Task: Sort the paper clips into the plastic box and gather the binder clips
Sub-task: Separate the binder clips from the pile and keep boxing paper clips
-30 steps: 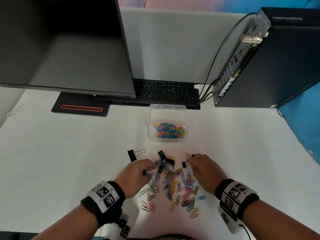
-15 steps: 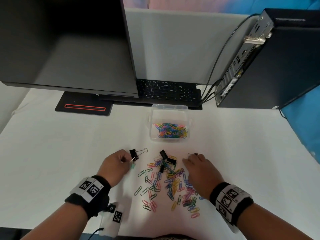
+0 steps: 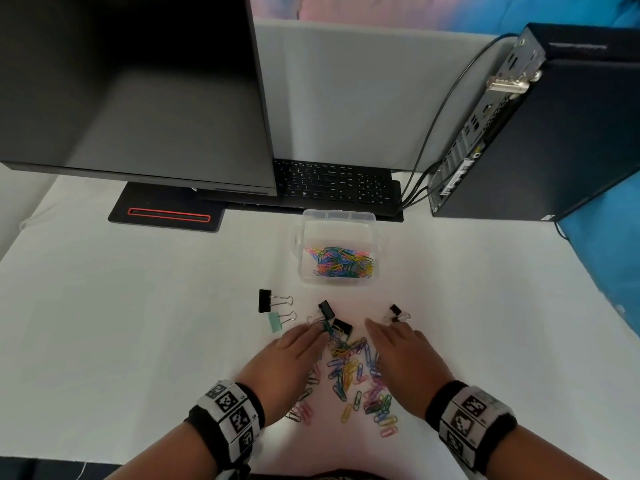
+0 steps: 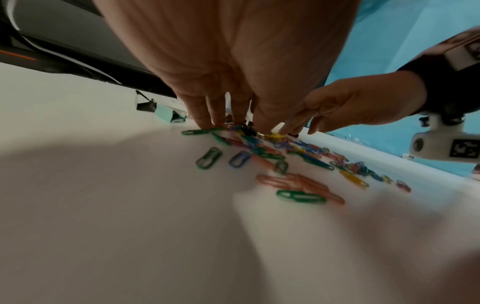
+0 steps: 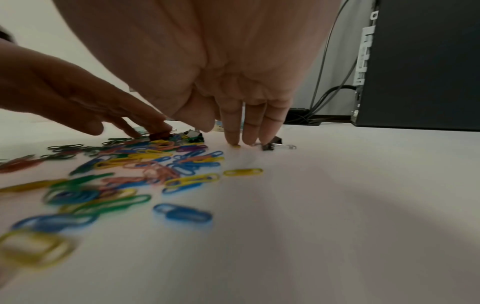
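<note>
**Head view: both hands down on the clip pile**

Head camera shows our left hand [image 3: 292,362] and right hand [image 3: 403,358] lying palm-down on the white bench [image 3: 121,323], one at each side of the loose pile of coloured wire paper clips [image 3: 349,372]. On both we see straight, relaxed fingers with the tips touching the bench or the clips; neither has hold of anything. Our left fingertips [image 4: 205,121] sit at the far edge of the pile, just beside two small black binder clips [image 3: 334,318]. Our right fingertips [image 5: 235,139] rest on the bench, with another small black binder clip [image 3: 395,312] just beyond them.

Left of the pile, apart from it, a larger black binder clip [image 3: 266,301] and a mint-green binder clip [image 3: 275,321] lie side by side, touching or nearly so.

Beyond the pile stands the clear plastic box [image 3: 337,216], open, with a heap of coloured paper clips in its near half. Behind it we see a black keyboard [image 3: 332,183], a dark monitor [image 3: 138,98] at left and a black computer tower [image 3: 571,133] at right.
</note>
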Available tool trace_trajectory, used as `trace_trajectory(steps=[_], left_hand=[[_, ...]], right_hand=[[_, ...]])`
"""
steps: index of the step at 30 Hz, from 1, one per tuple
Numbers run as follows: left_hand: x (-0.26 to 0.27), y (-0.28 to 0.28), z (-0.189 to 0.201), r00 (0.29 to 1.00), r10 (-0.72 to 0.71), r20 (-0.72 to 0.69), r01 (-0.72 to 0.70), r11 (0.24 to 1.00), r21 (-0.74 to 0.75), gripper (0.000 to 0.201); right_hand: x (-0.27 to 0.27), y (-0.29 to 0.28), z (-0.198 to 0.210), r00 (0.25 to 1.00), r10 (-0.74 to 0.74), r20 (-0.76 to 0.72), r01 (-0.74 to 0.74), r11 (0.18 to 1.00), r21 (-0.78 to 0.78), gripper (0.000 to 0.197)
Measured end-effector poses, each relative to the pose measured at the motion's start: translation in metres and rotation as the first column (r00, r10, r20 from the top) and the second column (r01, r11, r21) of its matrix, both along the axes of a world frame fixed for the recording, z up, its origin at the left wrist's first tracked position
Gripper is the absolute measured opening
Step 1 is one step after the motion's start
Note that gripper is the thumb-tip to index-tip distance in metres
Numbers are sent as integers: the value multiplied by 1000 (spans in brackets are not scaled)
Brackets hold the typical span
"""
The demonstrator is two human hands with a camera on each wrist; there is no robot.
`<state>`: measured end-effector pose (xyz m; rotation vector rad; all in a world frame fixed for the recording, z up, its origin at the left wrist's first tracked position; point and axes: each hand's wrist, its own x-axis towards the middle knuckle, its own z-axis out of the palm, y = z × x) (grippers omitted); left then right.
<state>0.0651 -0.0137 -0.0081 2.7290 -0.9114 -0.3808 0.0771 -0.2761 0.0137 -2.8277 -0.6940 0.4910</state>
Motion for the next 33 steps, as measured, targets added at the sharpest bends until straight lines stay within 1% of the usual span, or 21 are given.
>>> trace_trajectory(steps=[2,4,7,10,15,18,20,22,23,24,25,27,28,31,33], left_hand=[[0,-3,-1,1000,14,-17,-14,1000,7,79],[-1,-5,-1,1000,7,-1,-7,1000,23,75],[-6,-3,2,999,33,-9,-33,999,-2,66],[-10,2,3,995,98,-28,-99,994,-42,62],[5,-7,1,988,148,-45,-148,989,15,70],[16,-14,2,980,191,-59,-188,980,62,71],[19,-13,3,973,216,-78,-210,974,82,59],[18,-8,4,965,248,-88,-242,968,72,39],[17,-4,5,959,269,-94,-265,963,55,35],[16,-1,6,951,286,-113,-283,958,43,39],[15,1,7,948,289,-134,-285,957,46,49],[18,-1,7,954,265,-141,-256,963,82,70],[20,-5,8,957,256,-134,-243,964,107,75],[26,-15,9,963,251,-100,-236,961,141,78],[26,-14,9,968,239,-79,-224,961,165,74]], right_hand=[[-13,1,1,999,39,-13,-39,999,13,72],[-21,4,0,996,88,-21,-86,994,69,69],[-23,1,-1,998,69,-13,-68,993,100,64],[-24,-4,-2,1000,4,-2,-4,998,62,61],[-22,12,-4,997,78,17,-78,997,7,70],[-21,18,-4,996,85,14,-85,996,-34,70],[-24,15,-4,998,69,-10,-69,997,-44,67],[-28,10,-2,998,56,-31,-58,997,-57,57],[-29,7,-1,998,53,-32,-55,996,-64,52],[-30,5,-1,998,50,-29,-52,996,-70,49],[-29,5,0,998,49,-29,-51,996,-75,50],[-23,8,0,999,43,-30,-45,996,-78,59],[-19,11,-1,999,40,-27,-42,996,-80,65],[-7,21,-3,999,41,-13,-42,994,-98,77],[-4,23,-3,999,49,-15,-51,991,-120,77]])
